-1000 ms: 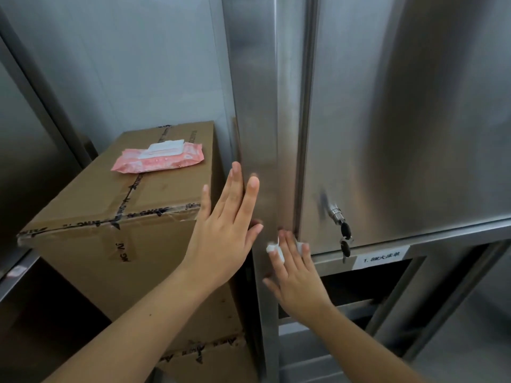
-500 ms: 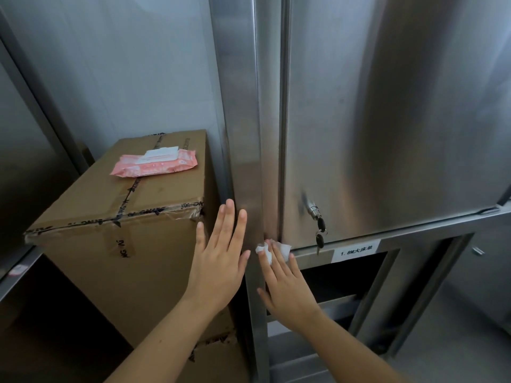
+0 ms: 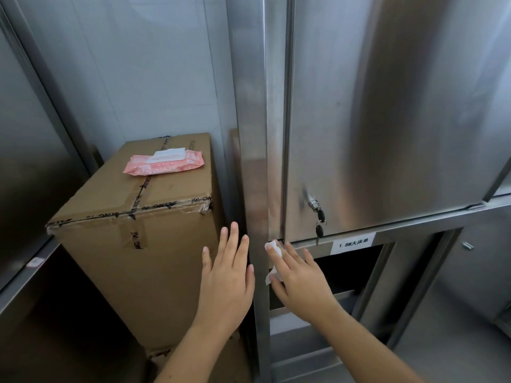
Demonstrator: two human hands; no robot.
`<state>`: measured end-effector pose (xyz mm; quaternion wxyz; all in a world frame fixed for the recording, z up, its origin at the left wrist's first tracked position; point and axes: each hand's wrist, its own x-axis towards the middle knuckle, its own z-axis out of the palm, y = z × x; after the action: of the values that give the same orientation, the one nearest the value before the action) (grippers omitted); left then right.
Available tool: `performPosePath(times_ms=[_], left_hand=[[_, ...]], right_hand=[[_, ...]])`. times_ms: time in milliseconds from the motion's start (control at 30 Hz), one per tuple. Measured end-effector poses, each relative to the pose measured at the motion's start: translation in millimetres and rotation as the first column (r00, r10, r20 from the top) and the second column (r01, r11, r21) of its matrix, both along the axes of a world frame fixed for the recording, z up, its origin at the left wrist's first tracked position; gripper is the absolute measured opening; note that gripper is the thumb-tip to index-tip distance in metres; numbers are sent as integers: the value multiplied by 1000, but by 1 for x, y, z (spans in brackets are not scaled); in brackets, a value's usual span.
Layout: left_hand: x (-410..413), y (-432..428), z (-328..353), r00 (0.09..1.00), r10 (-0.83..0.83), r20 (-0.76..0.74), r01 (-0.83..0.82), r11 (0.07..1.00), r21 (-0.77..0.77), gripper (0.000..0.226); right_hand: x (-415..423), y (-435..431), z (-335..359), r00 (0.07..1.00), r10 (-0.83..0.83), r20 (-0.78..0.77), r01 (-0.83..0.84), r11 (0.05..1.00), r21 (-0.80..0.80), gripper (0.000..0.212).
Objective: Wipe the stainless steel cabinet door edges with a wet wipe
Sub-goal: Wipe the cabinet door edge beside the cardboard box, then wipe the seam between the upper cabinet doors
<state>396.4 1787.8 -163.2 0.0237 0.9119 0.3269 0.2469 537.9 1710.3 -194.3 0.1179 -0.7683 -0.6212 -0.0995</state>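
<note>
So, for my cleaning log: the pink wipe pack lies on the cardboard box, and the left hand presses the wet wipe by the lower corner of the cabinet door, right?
Wrong hand: in the head view the right hand presses the wet wipe by the lower corner of the cabinet door. The pink wipe pack does lie on the cardboard box.

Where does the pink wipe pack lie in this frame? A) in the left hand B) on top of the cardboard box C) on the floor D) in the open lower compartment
B: the pink wipe pack lies flat on the taped top of the cardboard box.
</note>
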Motion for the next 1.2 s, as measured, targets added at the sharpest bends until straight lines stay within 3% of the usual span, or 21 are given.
performPosePath(times_ms=[200,467,633,1200], left_hand=[[-8,-19,-2,994,-42,99,46,998,-40,48],[5,-56,-26,979,-147,141,167,975,-143,44],[31,-84,-25,959,-264,108,272,959,-75,47],[220,-261,-13,837,-545,49,546,837,-27,46]], right_hand=[[-14,-18,6,999,-36,34,28,978,208,49],[-16,-67,3,992,-126,24,117,966,231,45],[0,-109,7,976,-216,-23,214,940,267,47],[152,-319,11,862,-502,-70,481,767,426,34]])
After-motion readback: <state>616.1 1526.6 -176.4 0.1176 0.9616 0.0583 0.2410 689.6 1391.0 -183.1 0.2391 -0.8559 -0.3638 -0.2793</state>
